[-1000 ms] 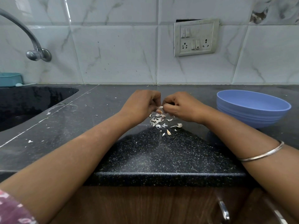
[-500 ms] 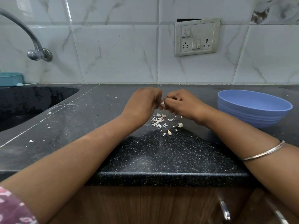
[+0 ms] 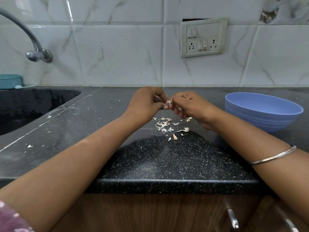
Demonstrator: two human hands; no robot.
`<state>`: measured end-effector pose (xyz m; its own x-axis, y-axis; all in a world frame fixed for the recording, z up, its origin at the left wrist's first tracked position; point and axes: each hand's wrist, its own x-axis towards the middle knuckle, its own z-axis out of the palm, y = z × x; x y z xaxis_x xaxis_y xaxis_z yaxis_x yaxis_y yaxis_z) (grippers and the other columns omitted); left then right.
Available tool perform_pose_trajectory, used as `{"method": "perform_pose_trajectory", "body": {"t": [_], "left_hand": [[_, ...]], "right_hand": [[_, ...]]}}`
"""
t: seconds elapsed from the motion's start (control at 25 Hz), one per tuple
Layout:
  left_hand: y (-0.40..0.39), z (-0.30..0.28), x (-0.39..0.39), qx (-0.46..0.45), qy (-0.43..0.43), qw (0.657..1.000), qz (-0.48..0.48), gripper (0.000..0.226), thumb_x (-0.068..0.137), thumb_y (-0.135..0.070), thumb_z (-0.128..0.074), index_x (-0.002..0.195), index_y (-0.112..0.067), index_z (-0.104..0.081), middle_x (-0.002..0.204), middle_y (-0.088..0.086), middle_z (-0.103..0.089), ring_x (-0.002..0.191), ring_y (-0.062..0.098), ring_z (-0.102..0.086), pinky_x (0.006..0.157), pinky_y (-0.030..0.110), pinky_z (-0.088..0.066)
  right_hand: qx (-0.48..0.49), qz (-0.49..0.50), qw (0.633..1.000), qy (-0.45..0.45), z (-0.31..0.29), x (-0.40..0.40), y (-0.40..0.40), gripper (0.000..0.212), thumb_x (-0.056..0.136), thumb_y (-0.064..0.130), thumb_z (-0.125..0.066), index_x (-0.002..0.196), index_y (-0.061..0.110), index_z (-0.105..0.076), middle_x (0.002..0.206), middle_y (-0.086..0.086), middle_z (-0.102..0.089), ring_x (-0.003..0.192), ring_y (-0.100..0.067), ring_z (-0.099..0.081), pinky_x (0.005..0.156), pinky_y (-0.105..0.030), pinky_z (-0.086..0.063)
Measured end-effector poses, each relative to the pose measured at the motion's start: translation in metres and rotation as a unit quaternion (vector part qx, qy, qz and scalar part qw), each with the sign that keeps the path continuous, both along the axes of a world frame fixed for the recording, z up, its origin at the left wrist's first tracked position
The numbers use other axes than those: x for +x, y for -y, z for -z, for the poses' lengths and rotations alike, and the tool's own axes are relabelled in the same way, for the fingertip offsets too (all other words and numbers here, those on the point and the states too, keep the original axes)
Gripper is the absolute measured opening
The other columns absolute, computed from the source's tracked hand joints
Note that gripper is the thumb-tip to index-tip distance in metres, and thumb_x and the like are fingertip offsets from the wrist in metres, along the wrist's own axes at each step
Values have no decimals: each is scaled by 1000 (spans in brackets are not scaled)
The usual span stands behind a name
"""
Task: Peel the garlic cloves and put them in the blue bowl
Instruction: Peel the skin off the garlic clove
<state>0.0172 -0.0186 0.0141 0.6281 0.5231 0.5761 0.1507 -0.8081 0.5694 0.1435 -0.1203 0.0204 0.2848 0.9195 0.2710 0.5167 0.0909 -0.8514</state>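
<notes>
**Papery Skins Pile Up as a Garlic Clove Is Stripped Over the Counter**

Black speckled granite forms the countertop (image 3: 167,164) where a person works a single garlic clove (image 3: 168,102) held just above the stone, both hands meeting over a scatter of peeled skins (image 3: 163,125). The left hand (image 3: 147,104) is curled, its fingertips pinching one side of the clove; the right hand (image 3: 187,104) is also curled, thumb and fingers nipping at the pale skin from the other side. How much skin remains on the clove is too small to tell. A blue bowl (image 3: 264,113) stands on the counter to the right, well apart from the hands, its contents hidden by the rim. A sink (image 3: 33,104) lies to the left. The peeling looks best served by a steady left-hand hold while the right tears skin from the tip downward, staying over the pile so scraps fall together, before the bare clove is carried right to the bowl.
</notes>
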Motion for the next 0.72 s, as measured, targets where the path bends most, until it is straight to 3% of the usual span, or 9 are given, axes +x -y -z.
{"method": "perform_pose_trajectory", "body": {"t": [0.16, 0.28, 0.52, 0.72], "left_hand": [[2, -3, -4, -125, 41, 988, 76, 15, 71, -1, -78, 83, 0, -69, 83, 10, -73, 80, 14, -71, 77, 23, -57], [-1, -2, -7, -215, 68, 967, 119, 14, 74, 5, -73, 86, 2, -66, 84, 13, -70, 75, 8, -68, 72, 16, -54], [-9, -9, -14, -310, 118, 931, 151, 10, 81, -1, -68, 89, -6, -66, 88, 12, -71, 80, 13, -70, 68, 19, -56], [-9, -5, -12, -320, 89, 933, 141, 25, 86, -10, -65, 109, 1, -65, 88, 12, -70, 76, 11, -68, 73, 19, -56]], "right_hand": [[9, 0, 1000, -19, -2, 0, 0, 26, 91, 14, -48, 68, 14, -60, 51, 6, -49, 44, -5, -40, 46, -17, -30], [3, 9, 1000, -14, -3, 1, 2, 26, 91, 14, -47, 68, 14, -60, 53, 4, -50, 45, -6, -40, 47, -19, -31], [-25, 36, 998, 40, 2, 5, 0, 24, 90, 16, -51, 68, 13, -62, 56, 1, -53, 46, -8, -44, 48, -21, -35], [-55, 22, 996, 69, 5, 7, 2, 17, 87, 15, -65, 80, 0, -69, 62, -3, -65, 48, -4, -56, 48, -15, -43]]}}
